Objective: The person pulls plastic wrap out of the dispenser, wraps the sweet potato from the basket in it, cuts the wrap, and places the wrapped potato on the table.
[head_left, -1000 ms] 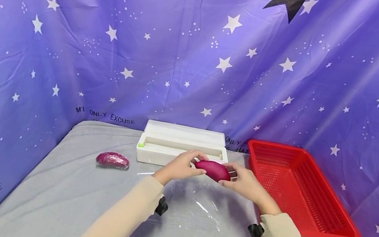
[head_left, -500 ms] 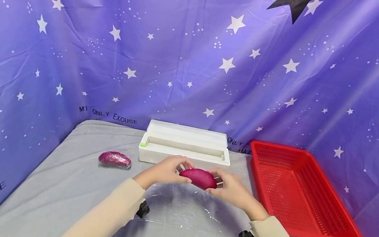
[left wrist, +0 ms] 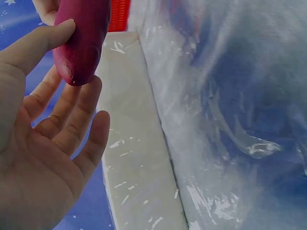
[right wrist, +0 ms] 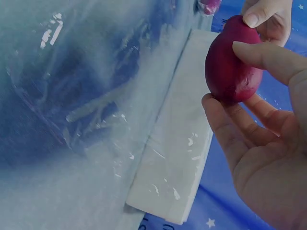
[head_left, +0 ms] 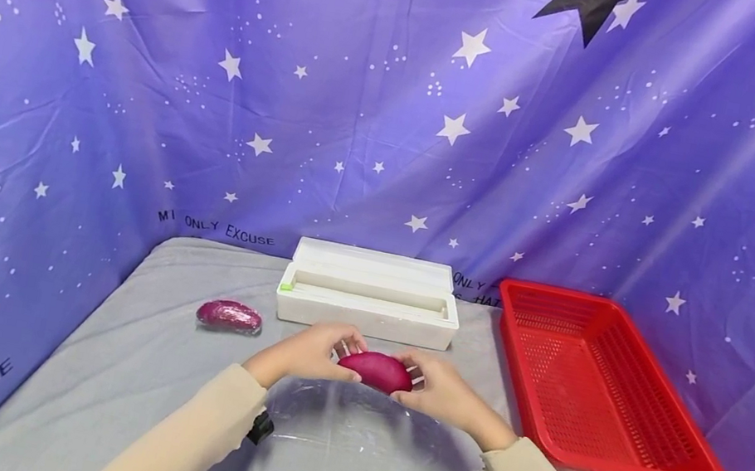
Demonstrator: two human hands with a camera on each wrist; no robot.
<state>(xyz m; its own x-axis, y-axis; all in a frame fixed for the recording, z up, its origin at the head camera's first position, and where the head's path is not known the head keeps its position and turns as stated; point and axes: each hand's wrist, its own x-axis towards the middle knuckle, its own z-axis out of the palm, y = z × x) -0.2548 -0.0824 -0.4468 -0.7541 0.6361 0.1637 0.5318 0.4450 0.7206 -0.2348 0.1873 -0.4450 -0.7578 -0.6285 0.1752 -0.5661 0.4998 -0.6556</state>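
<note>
A smooth magenta sweet potato [head_left: 376, 371] is held between both hands above the table. My left hand [head_left: 314, 355] pinches its left end, thumb on the near side. At the other end, my right hand [head_left: 444, 392] grips it with thumb and fingertips. Below the hands lies a sheet of clear cling film [head_left: 352, 425], wrinkled and shiny; the left wrist view shows the film [left wrist: 220, 143] spread over the cloth. Just behind stands a white cling film box [head_left: 362, 322], its lid raised. A second sweet potato [head_left: 229, 316], wrapped in film, rests to the left.
A red perforated plastic basket [head_left: 640, 467] stands on the right side of the table. Grey cloth [head_left: 118, 375] covers the tabletop. Purple star-printed curtain [head_left: 337, 119] encloses the back and both sides.
Both hands have brought the sweet potato leftward and nearer to the body, from in front of the box to over the cling film. The head view shifted slightly.
</note>
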